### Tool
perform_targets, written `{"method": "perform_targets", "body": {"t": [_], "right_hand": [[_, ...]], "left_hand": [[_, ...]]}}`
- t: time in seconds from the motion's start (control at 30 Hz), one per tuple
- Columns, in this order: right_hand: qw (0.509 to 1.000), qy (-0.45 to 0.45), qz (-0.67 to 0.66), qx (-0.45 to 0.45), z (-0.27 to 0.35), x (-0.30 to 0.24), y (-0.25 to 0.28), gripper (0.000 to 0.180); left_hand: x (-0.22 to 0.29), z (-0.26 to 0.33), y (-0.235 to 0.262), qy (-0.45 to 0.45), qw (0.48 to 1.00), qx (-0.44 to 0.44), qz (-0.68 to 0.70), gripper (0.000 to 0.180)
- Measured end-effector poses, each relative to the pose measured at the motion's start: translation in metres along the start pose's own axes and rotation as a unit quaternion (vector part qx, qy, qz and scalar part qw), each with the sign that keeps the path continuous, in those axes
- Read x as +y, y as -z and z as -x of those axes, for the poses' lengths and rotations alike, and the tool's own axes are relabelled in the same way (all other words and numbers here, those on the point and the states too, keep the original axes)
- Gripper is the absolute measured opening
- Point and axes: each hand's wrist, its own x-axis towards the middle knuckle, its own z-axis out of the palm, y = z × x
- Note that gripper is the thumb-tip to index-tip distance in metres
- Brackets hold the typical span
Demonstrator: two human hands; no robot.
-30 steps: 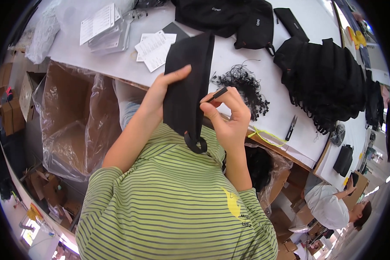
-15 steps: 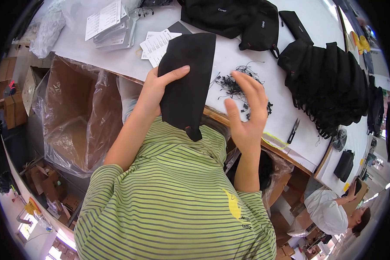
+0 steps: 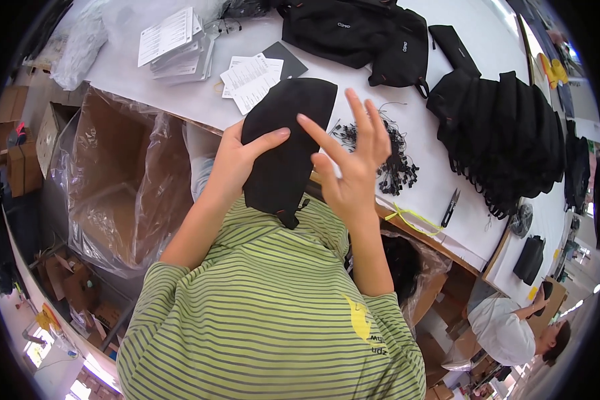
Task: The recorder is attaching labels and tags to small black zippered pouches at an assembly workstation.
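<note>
My left hand (image 3: 241,157) grips a flat black fabric pouch (image 3: 283,143), holding it upright above the table's near edge; a small loop hangs from its lower end. My right hand (image 3: 351,160) is raised beside the pouch with the fingers spread and nothing in it, just off the pouch's right edge. Behind my right hand lies a tangle of black string tags (image 3: 390,157) on the white table (image 3: 200,100).
Paper cards (image 3: 250,79) and a stack of leaflets (image 3: 173,40) lie at the back left. Black bags (image 3: 353,30) and a row of black pouches (image 3: 507,133) fill the back right. Small snips (image 3: 449,208) and a yellow cord (image 3: 413,217) lie near the edge. A plastic-lined carton (image 3: 113,173) stands left. Another person (image 3: 513,330) sits lower right.
My right hand let go of the small dark thing it held at the pouch, lifted away and spread its fingers. The pouch rose higher in my left hand.
</note>
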Motion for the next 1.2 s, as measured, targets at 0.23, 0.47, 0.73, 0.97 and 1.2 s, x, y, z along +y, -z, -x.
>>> {"method": "perform_targets", "body": {"t": [0.23, 0.47, 0.73, 0.97, 1.2], "right_hand": [[0.997, -0.047, -0.016, 0.067, -0.012, 0.014, -0.003, 0.041], [0.979, -0.165, -0.033, 0.117, -0.013, 0.028, -0.009, 0.041], [0.971, -0.216, -0.03, 0.101, -0.008, 0.043, -0.006, 0.048], [0.964, -0.142, -0.17, -0.147, 0.011, -0.04, -0.003, 0.079], [0.685, -0.392, -0.572, -0.224, 0.013, 0.004, 0.01, 0.053]], "left_hand": [[-0.001, 0.001, 0.001, -0.017, 1.0, -0.013, -0.012, 0.033], [-0.005, 0.0, 0.002, -0.018, 1.0, -0.016, -0.018, 0.033], [-0.002, 0.001, 0.003, -0.021, 1.0, -0.016, -0.004, 0.031], [-0.001, -0.001, -0.002, -0.009, 0.991, 0.008, 0.131, 0.043], [0.012, -0.014, 0.028, -0.193, 0.975, -0.069, -0.085, 0.059]]}}
